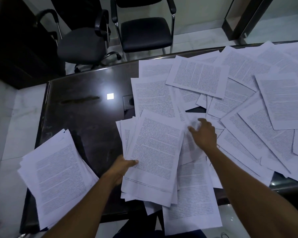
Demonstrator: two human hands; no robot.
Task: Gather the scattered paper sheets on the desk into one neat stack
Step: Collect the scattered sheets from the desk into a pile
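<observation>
While the left hand (pixel 123 166) is pinching a loose bundle of printed sheets (pixel 153 152) at its edge to steady it, the right hand (pixel 204 134), fingers spread, is reaching onto the scattered sheets (pixel 248 103) still covering the dark desk (pixel 86 117).

office | dark desk (pixel 86 117) | swivel chair (pixel 81 43) | visitor chair (pixel 144 31)

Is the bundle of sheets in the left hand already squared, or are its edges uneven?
Uneven: the bundle held by the left hand shows fanned, offset edges.
</observation>
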